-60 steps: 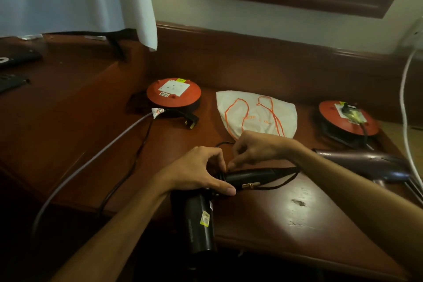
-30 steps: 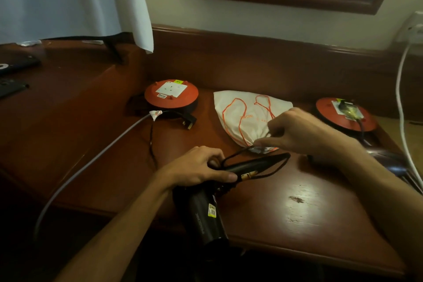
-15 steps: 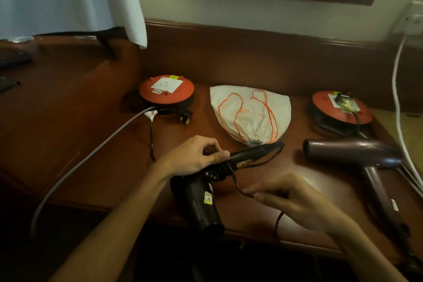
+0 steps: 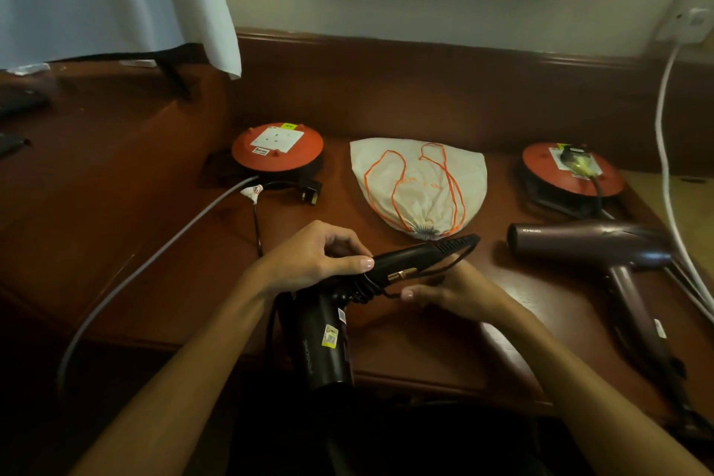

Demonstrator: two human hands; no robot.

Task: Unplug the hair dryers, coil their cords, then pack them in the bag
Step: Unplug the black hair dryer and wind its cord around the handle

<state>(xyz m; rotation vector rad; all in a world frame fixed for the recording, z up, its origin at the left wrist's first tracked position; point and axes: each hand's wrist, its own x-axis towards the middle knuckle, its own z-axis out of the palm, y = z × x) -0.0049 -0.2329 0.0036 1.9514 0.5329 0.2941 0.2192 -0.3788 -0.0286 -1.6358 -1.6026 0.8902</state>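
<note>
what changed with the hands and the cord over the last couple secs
The right hand carried the black cord up toward the white bag, swung down to the table's near edge, and now sits just under the black hair dryer handle, winding another loop. The left hand kept gripping the handle. The purple hair dryer, both orange reels and the bag stayed put.

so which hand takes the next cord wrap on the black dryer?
Right hand: it pinches the loose cord beside the handle. Left hand is busy gripping the black dryer.
</note>
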